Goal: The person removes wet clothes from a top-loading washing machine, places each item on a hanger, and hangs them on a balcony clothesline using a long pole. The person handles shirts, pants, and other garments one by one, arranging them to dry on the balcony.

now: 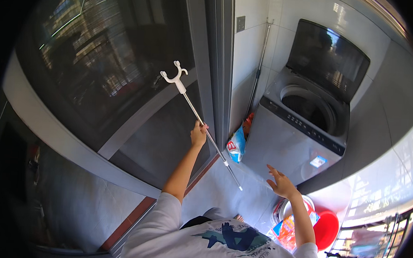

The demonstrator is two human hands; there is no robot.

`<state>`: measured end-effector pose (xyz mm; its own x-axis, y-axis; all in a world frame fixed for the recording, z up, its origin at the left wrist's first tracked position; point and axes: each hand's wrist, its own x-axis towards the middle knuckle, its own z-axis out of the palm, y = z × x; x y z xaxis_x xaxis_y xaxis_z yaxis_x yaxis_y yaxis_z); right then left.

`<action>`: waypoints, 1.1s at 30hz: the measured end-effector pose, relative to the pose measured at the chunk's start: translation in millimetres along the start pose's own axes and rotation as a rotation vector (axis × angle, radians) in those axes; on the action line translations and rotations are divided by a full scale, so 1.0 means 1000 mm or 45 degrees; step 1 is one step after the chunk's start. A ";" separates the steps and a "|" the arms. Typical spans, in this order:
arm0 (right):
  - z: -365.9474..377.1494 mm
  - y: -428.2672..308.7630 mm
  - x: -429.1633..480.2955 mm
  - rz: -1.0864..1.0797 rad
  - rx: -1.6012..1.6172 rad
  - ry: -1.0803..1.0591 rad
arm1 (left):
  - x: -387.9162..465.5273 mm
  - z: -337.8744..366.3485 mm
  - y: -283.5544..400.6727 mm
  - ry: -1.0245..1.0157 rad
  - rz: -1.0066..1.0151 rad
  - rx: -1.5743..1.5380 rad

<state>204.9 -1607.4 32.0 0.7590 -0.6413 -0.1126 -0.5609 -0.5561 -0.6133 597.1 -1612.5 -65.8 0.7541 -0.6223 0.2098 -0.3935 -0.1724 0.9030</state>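
Note:
My left hand grips a metal clothes-hanging pole around its upper part. The pole slants down to the right, with a white forked plastic hook head at its top and a small white tip low over the floor. My right hand holds nothing; its fingers are spread in front of a grey top-loading washing machine. The machine's dark lid stands raised, and the drum opening shows beneath it, dark inside.
A grey-framed glass door stands at left. A second pole leans in the wall corner, above a blue and white bag. Beside my right arm are a red bucket, a white bucket and a colourful plastic packet.

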 end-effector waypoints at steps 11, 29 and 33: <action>-0.122 0.059 0.042 0.037 0.106 0.378 | 0.078 0.036 -0.043 0.058 0.110 0.112; -0.127 0.526 0.279 0.778 -0.676 -0.641 | -0.053 0.005 -0.028 0.473 -0.431 0.730; -0.054 0.580 0.305 0.950 -0.249 -0.333 | -0.141 -0.030 -0.042 0.332 -0.655 0.982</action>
<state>93.3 -2154.1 -315.4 0.2014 -0.7489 -0.6313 -0.9788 -0.1286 -0.1597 523.0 -1495.1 -121.9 0.9874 -0.1572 0.0177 -0.1493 -0.8891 0.4326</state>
